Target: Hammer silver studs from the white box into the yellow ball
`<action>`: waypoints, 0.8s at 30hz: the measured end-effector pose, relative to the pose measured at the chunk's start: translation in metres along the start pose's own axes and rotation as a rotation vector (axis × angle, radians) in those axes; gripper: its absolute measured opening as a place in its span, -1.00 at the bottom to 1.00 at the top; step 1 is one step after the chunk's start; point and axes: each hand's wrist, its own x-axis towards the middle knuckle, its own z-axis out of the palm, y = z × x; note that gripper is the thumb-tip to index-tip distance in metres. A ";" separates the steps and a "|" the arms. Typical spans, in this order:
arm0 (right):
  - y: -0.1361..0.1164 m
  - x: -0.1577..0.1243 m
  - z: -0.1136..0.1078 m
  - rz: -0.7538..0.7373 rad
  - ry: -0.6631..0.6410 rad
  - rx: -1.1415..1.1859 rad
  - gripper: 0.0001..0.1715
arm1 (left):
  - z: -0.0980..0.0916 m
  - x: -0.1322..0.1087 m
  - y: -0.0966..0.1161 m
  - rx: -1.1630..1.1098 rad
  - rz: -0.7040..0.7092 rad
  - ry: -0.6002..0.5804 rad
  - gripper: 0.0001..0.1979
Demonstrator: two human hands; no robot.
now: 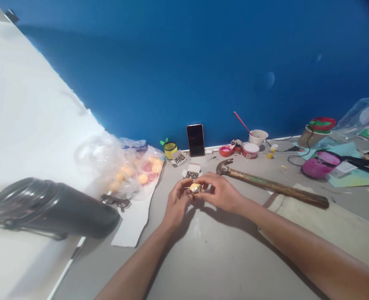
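Observation:
Between the fingertips of both hands is a small yellow ball (196, 189) with shiny silver pieces covering part of it. My left hand (177, 203) grips it from the left, its fingers curled. From the right, my right hand (220, 192) pinches the same ball between thumb and fingers. Just beyond my hands stands an open small white box (193, 170) full of tiny silver pieces, too small to name surely. A second such box (179, 159) lies behind it, beside a yellow-rimmed cup (170, 150).
A claw hammer (275, 186) lies to the right, partly over a pale cloth (322, 227). On the left are a large dark bottle (62, 208), glasses (117, 201) and a plastic bag (131, 171) with yellow balls. A phone (196, 140) leans on the blue wall near a white bowl (258, 136).

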 end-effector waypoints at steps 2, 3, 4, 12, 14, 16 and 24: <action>0.000 -0.001 0.002 -0.030 -0.006 -0.059 -0.66 | -0.001 0.002 0.001 -0.072 -0.042 -0.029 -0.66; 0.000 -0.002 0.003 -0.043 -0.012 -0.079 -0.64 | -0.002 0.002 0.001 -0.094 -0.056 -0.048 -0.67; 0.000 -0.003 0.004 -0.056 -0.019 -0.094 -0.63 | -0.001 0.003 0.001 -0.105 -0.065 -0.065 -0.68; 0.000 -0.005 0.007 -0.115 -0.062 -0.193 -0.67 | 0.003 0.002 0.007 -0.059 -0.078 -0.079 -0.71; 0.000 -0.005 0.007 -0.132 -0.079 -0.213 -0.68 | 0.004 0.002 0.009 -0.034 -0.091 -0.061 -0.73; 0.000 -0.005 0.006 -0.141 -0.080 -0.221 -0.67 | 0.005 0.002 0.009 -0.065 -0.104 -0.057 -0.74; -0.001 0.000 -0.002 -0.128 -0.020 -0.048 -0.60 | 0.002 0.002 0.011 -0.227 -0.082 -0.133 -0.65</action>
